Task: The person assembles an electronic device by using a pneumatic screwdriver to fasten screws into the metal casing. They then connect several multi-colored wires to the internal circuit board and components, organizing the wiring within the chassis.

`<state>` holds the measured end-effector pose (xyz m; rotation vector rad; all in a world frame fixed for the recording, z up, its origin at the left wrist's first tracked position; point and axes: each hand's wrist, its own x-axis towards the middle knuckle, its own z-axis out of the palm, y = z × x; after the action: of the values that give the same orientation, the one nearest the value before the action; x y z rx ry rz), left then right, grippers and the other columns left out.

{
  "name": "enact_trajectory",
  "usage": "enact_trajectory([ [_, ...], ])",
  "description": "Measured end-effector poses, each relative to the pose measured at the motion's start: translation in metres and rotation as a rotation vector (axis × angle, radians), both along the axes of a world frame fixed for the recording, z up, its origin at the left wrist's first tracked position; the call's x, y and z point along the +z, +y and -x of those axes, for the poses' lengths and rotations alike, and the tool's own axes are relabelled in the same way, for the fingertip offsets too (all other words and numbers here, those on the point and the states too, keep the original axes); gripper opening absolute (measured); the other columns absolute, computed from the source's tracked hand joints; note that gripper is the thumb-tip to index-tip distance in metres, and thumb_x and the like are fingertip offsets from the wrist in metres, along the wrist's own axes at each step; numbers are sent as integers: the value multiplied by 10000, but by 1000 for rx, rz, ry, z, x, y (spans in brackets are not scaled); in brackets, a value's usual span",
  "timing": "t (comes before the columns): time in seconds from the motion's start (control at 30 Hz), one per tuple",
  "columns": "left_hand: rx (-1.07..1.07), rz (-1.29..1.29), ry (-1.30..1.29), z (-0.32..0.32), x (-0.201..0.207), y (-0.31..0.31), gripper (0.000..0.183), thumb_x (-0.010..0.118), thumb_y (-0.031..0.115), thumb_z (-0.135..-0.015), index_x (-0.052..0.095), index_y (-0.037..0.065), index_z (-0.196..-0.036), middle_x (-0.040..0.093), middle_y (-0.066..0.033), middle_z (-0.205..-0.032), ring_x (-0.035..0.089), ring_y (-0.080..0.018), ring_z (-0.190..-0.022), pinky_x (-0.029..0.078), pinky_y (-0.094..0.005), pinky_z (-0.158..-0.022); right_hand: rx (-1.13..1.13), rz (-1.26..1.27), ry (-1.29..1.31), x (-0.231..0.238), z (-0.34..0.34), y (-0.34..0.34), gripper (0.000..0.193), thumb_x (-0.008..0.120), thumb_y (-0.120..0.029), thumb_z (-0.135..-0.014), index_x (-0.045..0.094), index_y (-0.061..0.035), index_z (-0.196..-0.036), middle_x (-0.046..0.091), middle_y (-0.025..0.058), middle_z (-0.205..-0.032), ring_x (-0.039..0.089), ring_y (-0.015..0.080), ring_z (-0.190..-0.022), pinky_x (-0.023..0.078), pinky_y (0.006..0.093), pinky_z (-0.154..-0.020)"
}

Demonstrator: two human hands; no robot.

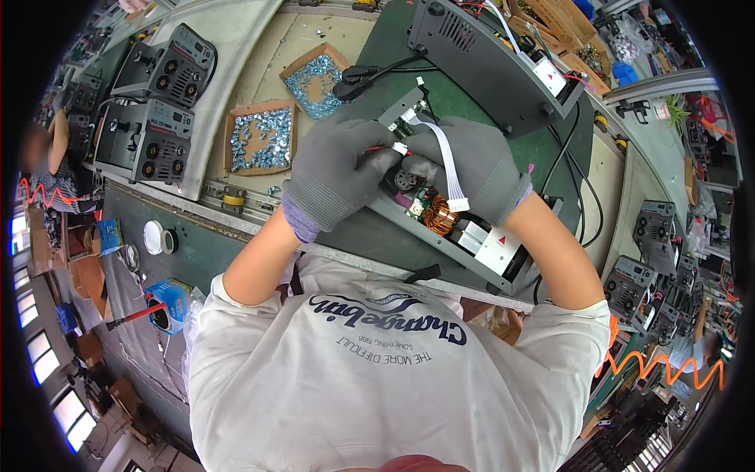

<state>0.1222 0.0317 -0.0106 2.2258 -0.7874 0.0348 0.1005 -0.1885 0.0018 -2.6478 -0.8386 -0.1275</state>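
Head view: a dark machine housing (484, 75) fills the upper right, with an open chassis (432, 237) below it, right of centre. At upper centre, the gloved left hand (334, 169) has its fingers pinched together; the right hand (481, 161) curls beside it, its exact grip unclear. A cardboard tray (294, 131) of metal pieces lies upper left. A white ribbon cable (450, 163) crosses the right hand. The left fingertips hold a tiny white connector (400, 148).
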Motion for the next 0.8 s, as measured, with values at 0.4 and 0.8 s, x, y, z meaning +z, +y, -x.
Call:
enact_trajectory([
  [0.4,-28,-2,27,3,0,-2,75,613,106,-906,639,44,-939,651,-137,-855,603,-314,-811,495,-398,-736,-123,-196,319,14,-1,2,217,681,-335,-877,763,-151,-959,712,88,-859,682,309,-816,534,422,-709],
  [0.8,344,705,316,23,-50,1,266,511,252,-1037,585,-2,-1063,571,-124,-1084,561,-199,-841,476,-300,-765,-283,51,162,-37,-11,12,189,710,-300,-855,774,-129,-902,700,108,-830,674,326,-808,532,430,-704],
])
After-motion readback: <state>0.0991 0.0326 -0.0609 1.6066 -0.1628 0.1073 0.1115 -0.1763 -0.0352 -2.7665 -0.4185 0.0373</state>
